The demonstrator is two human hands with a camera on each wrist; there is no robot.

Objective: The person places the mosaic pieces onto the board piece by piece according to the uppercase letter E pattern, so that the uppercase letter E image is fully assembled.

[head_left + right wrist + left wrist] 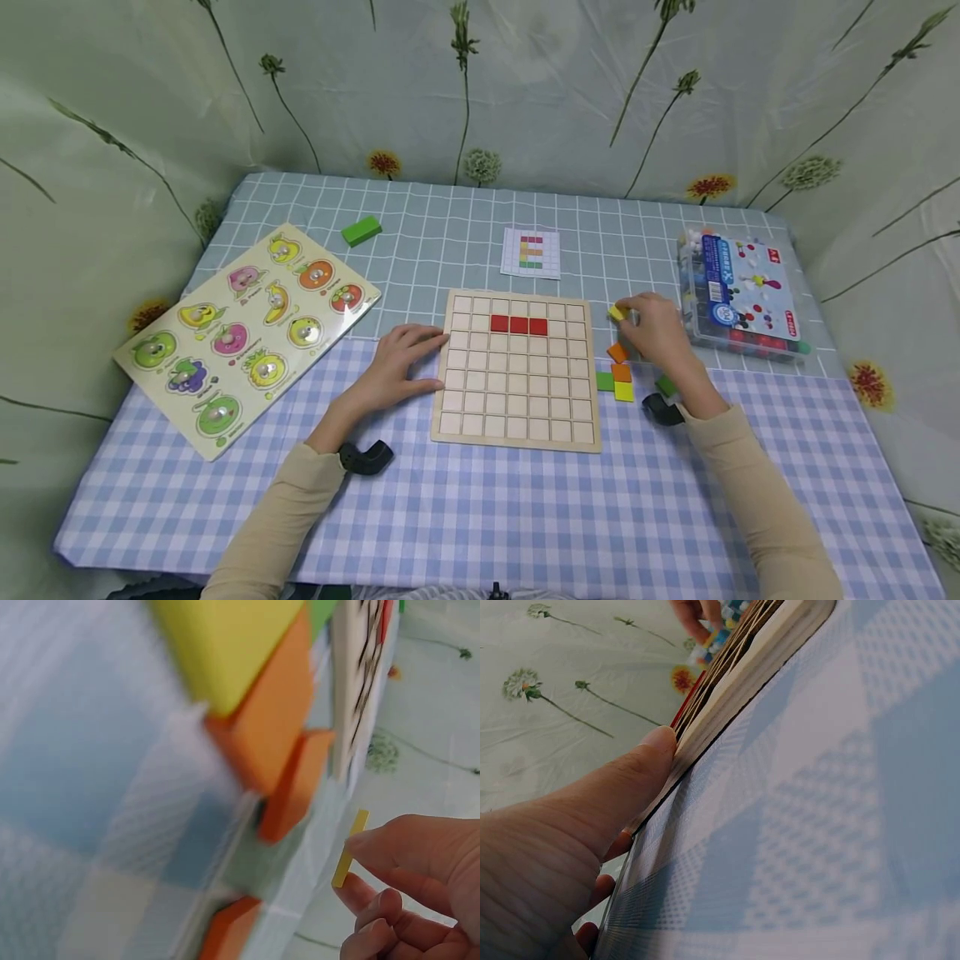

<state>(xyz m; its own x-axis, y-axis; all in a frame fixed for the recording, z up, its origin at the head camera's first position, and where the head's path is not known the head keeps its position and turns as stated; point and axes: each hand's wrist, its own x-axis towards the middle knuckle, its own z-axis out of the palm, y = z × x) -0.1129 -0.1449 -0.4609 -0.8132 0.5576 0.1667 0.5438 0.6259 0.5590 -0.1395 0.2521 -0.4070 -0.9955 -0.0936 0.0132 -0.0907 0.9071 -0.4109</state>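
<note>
A square wooden grid board [517, 443] lies flat on the table, with three red tiles [519, 325] in a row near its top. My left hand [395, 367] rests at the board's left edge, thumb [649, 761] and fingertips against its side. Between thumb and fingers my right hand [654, 329] pinches a yellow tile [349, 851], to the right of the board. Just below that hand lie two orange tiles [618, 352], another yellow tile [624, 392] and a green tile [604, 382]. One more green piece [666, 386] is partly hidden by the right wrist.
Behind the board lies a printed card [531, 253] with a coloured grid pattern. A fruit peg puzzle [247, 325] slants across the left side, and a green block [362, 232] sits beyond it. At the right stands a clear plastic box [742, 292] of colourful parts.
</note>
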